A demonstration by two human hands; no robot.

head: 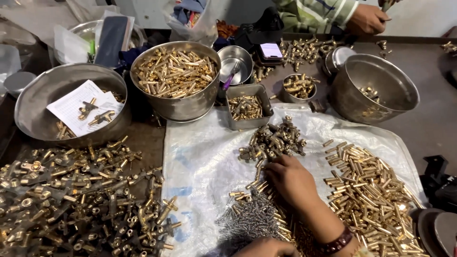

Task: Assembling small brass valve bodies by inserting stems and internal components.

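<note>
My right hand (291, 183) reaches in from the lower right, a dark bracelet (337, 242) on its wrist. Its fingers curl down onto small brass pins (247, 189) lying on a white plastic sheet (200, 162). The fingertips are hidden, so what they grip is unclear. Only the knuckles of my left hand (266, 248) show at the bottom edge, beside a heap of tiny grey springs (250, 221). A small pile of dark brass fittings (272, 139) lies just beyond my right hand. A wide spread of short brass tubes (371, 192) lies to its right.
A big heap of brass valve parts (81, 202) fills the left. Behind stand a steel bowl of brass tubes (173, 78), a bowl holding a paper sheet (28, 109), a square tin (247, 107), a small round bowl (297, 86) and a large steel bowl (395, 81). Another person's hand (366, 19) works at the far edge.
</note>
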